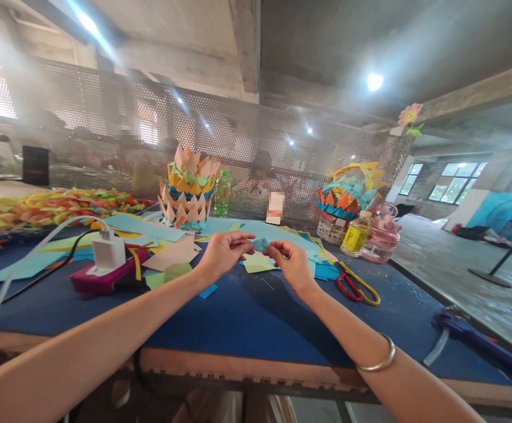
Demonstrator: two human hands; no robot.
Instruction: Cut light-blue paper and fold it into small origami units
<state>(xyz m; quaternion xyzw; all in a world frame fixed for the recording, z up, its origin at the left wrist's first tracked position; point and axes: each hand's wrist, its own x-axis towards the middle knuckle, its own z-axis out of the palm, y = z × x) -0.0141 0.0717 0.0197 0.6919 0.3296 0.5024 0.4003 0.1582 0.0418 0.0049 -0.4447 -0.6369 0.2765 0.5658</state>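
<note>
The small blue paper (261,242) is up between the two hands, over the loose sheets of paper. The left hand (226,251) has its thumb and fingers nearly closed on one end, with some fingers reaching out long. The right hand (291,261) is closed in a little pinch on the other end.

To do this well, I think both hands should pinch softly, just with the tips. Line up the edges first, then press each fold flat with a thumb. Pulling too hard could rip or crumple it.

The paper is pale blue and looks folded, with a bump in its middle. It looks thin and light. The fingers hide its ends, so I can't tell its whole shape. Scissors (353,274) lie on the table (220,329), just beyond the right hand's outer side.
</note>
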